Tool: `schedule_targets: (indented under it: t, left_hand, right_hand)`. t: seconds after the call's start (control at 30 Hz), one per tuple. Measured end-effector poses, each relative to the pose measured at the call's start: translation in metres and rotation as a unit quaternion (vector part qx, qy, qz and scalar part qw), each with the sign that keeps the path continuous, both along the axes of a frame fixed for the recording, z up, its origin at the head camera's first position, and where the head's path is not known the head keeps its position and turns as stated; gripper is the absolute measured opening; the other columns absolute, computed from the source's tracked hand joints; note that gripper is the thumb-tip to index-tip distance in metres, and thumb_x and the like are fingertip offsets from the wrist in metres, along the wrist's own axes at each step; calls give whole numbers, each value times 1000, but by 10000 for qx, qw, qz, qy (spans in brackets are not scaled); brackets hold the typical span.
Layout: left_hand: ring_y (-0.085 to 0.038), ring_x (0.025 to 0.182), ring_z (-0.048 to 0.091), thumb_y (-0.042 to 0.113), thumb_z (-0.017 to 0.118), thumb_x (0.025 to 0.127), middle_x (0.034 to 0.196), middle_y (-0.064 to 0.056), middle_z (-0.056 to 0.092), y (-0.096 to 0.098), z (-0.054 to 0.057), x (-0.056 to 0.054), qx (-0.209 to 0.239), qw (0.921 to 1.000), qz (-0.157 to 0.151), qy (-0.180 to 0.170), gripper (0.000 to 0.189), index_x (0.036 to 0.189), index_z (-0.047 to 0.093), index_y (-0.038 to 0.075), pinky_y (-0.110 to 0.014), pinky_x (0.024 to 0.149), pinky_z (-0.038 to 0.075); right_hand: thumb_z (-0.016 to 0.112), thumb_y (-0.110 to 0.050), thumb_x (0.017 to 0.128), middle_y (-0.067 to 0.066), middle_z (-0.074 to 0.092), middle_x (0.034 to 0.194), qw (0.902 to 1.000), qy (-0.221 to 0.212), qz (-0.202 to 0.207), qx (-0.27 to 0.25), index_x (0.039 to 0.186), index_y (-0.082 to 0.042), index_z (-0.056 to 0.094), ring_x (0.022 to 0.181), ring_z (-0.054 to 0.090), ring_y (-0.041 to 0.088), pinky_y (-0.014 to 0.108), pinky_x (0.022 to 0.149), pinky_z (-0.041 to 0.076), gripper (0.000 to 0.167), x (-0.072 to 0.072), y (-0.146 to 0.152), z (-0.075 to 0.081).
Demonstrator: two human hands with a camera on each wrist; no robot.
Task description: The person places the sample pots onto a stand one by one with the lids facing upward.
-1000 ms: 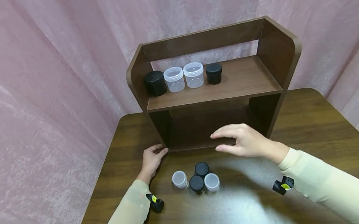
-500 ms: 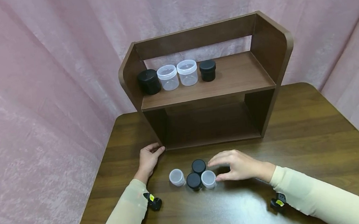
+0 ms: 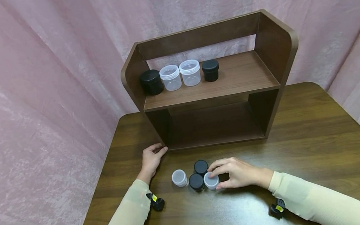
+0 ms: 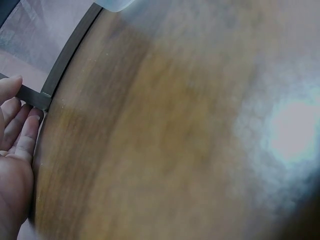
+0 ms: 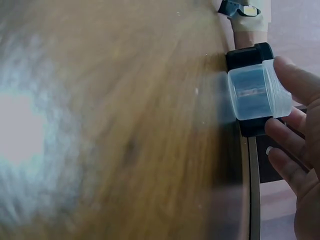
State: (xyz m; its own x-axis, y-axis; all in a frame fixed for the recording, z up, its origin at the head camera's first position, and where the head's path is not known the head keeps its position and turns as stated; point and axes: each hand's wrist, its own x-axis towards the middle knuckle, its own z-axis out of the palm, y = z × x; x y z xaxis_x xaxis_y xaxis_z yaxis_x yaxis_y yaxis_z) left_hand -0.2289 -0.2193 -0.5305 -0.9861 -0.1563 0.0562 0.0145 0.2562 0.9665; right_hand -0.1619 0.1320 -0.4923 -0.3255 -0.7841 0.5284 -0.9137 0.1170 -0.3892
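Observation:
My right hand (image 3: 238,173) has its thumb and fingers curled round the lid of a small clear jar (image 3: 211,182) on the table. In the right wrist view this clear jar (image 5: 252,92) stands with thumb and fingertips at opposite sides of its lid. Two small black-lidded jars (image 3: 196,181) stand close against it, and another small clear jar (image 3: 179,178) is a little to the left. My left hand (image 3: 151,160) grips the lower front left corner of a brown wooden shelf (image 3: 213,95), thumb in front and fingers along the outer side.
On the upper board, from left, stand a large black jar (image 3: 151,83), two larger clear jars (image 3: 190,73) and a smaller black jar (image 3: 210,71). The shelf rests on a brown wooden table (image 3: 313,131). A pink curtain (image 3: 55,83) hangs behind.
My right hand has come down from in front of the lower compartment to the clear jar and closed round its lid. The left hand stays at the shelf corner. The head view has shifted slightly.

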Motion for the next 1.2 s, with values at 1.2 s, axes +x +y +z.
schedule_targets:
  t: [1.2]
  left_hand:
    - [-22,100,62,16,78,81,110,-14,67,-1,1,1,-51,9999,-13,-130,36,111,68,-1,-20,76,49]
  right_hand:
    - [84,-21,75,0,65,111,9982,-585,-103,-65,104,-14,73,102,63,16,25,85,50,32,-1,4,0]
